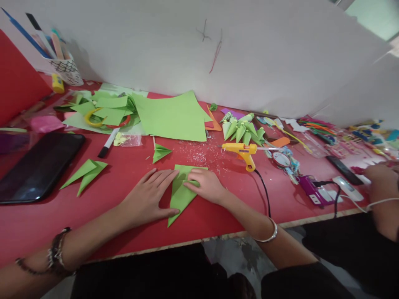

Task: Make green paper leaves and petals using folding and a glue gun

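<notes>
A green paper folded to a point [181,194] lies on the red table, its tip toward the front edge. My left hand [152,193] rests flat along its left side, fingers stretched out and thumb on the lower part. At the paper's upper right, my right hand [204,185] has its fingers bent together over a small green flap; the fingertips are partly hidden. A folded green piece [85,172] sits left of my left hand, and a smaller folded green piece [161,153] lies just beyond the hands.
A yellow glue gun [245,153] with a black cord lies right of my hands. Green sheets [174,116], green cones [241,128] and scissors [93,118] are farther back. A black phone [40,166] is at left, a purple socket block [313,191] at right, near another person's hand [382,174].
</notes>
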`<state>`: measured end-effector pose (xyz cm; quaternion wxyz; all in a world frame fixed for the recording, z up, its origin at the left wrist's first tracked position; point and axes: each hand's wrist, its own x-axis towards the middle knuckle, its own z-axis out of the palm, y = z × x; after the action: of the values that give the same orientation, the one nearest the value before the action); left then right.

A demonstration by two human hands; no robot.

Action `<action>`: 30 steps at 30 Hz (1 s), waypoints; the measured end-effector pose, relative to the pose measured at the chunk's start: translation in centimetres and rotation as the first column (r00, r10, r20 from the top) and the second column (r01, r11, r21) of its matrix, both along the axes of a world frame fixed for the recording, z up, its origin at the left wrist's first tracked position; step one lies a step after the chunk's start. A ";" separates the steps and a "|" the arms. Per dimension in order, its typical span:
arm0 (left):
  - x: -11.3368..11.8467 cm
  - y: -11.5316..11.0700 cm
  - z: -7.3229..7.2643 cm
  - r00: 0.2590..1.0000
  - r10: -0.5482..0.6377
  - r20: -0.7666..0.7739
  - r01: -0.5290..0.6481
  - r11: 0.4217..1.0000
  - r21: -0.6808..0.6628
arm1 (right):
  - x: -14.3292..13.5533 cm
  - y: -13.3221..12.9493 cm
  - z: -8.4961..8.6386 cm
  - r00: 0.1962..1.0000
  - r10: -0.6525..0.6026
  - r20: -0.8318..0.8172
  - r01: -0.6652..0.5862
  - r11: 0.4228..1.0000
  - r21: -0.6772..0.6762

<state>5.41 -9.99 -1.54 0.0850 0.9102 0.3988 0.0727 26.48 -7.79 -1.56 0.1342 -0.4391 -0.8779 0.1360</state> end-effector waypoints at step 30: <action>-0.7 -1.0 0.1 0.999 -0.024 0.030 0.024 0.999 -0.022 | -0.3 -0.2 0.4 0.992 0.013 0.123 -0.018 0.999 0.034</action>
<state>4.74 -11.02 -1.42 0.1021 0.9127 0.3874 0.0808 26.15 -7.99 -1.19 0.0868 -0.4374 -0.8901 0.0945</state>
